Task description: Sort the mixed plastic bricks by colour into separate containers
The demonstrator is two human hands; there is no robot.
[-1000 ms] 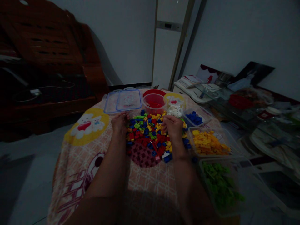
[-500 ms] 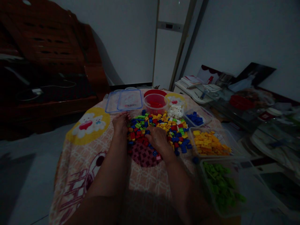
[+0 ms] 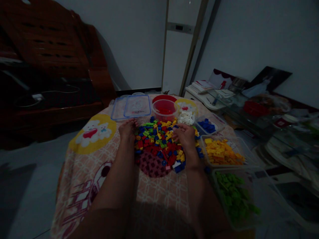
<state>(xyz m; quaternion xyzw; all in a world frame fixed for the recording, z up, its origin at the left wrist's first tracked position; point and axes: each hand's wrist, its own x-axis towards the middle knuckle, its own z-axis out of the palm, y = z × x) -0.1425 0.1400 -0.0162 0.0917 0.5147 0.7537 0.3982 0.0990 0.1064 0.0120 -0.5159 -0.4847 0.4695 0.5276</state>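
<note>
from where i stand, the mixed pile of toy bricks (image 3: pixel 161 144) is spread over the patterned cloth (image 3: pixel 161 191), on the person's side of the round tub (image 3: pixel 165 117), with its far edge just beside that tub. the left hand (image 3: pixel 128 129) rests at the pile's edge, left of the tub and nearer the person, fingers curled in; whether they pinch a brick i cannot tell. the right hand (image 3: pixel 184 134), nearer the person than the tub and to its right, is bent over the bricks with thumb and fingertips drawn close together, but the light is too dim to show what, if anything, sits between them. white bricks (image 3: pixel 186 118) lie just right of the tub, blue bricks (image 3: pixel 206 126) farther right, and the boxed yellow bricks (image 3: pixel 221 152) to the right and nearer the person. i'd judge each piece light, stiff and hard to break (plastic, by the look of it), a bit slick on its flat faces and apt to slide against its neighbours. the surest hold would be thumb and forefinger across two opposite side walls, lifting from the top layer.
</note>
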